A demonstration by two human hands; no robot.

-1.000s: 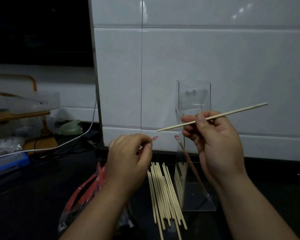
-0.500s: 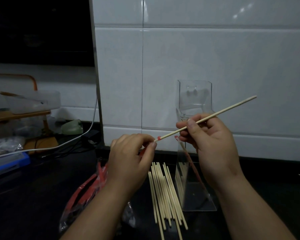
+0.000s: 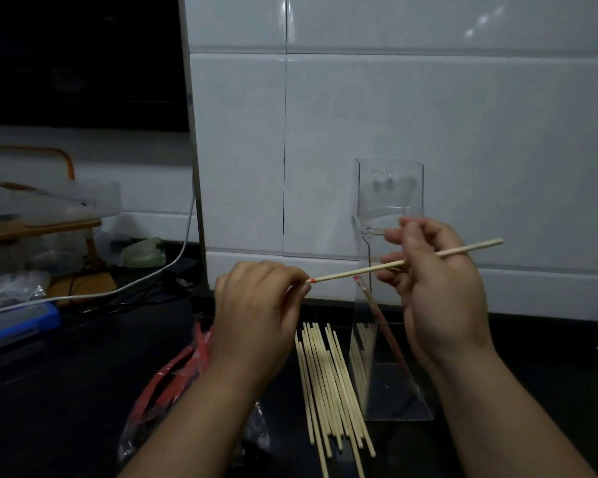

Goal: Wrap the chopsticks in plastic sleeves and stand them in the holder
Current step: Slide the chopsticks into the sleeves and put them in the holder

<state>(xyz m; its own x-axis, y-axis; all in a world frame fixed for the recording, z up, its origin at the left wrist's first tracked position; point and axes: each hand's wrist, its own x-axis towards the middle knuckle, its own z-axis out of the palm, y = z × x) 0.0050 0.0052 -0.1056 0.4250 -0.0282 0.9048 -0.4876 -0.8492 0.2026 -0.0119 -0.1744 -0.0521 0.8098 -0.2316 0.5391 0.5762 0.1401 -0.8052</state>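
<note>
Closely, two hands held a chopstick and a sleeve together above a dark counter.
The right hand pinched the bare chopstick; its tip touched the red-edged sleeve, pinched by the left hand, in front of the clear holder.

Pale wooden chopstick, red-edged sleeve at its tip. Pale chopsticks on the black counter, beside red sleeves. Clear holder, white tiles, blue box at the left edge.
</note>
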